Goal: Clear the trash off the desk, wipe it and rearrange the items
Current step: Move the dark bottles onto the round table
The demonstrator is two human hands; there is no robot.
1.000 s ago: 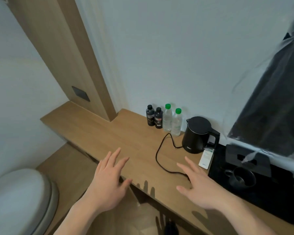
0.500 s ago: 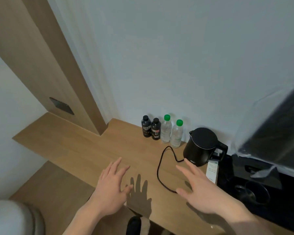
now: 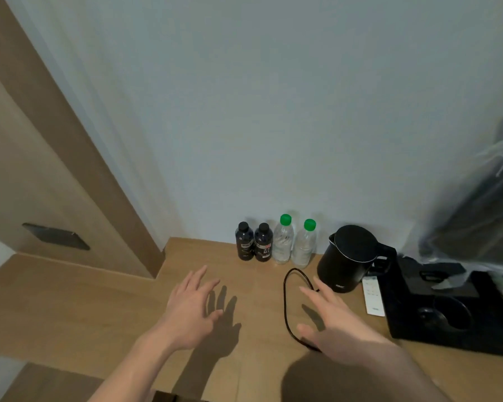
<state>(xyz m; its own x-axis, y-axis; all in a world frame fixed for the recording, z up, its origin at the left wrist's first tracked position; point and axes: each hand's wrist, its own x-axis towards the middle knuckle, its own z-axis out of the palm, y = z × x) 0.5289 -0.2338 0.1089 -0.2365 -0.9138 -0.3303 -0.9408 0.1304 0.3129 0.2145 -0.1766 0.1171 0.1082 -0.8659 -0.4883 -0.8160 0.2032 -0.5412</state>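
A pale wall is filling the upper frame, and a wooden table [image 3: 105, 303] is running across the lower half, with a wood panel at the upper left. Both hands are hovering over the table with fingers spread wide, holding nothing: the left hand [image 3: 190, 310] at lower centre, the right hand [image 3: 336, 323] just right of it. No trash is showing here, so the things to rearrange are what matters: two dark bottles [image 3: 254, 242] and two clear bottles [image 3: 294, 242] are standing against the wall above the hands, apart from both. The kettle [image 3: 346, 259] is sitting just beyond the right fingertips, and its cord [image 3: 286, 297] is looping under that hand. A remote [image 3: 373, 297] is lying between kettle and black tray [image 3: 453, 338] at the right. The likely trouble is the cord: a sweeping right hand catching the loop could be tugging the kettle, or knocking the light bottles over.
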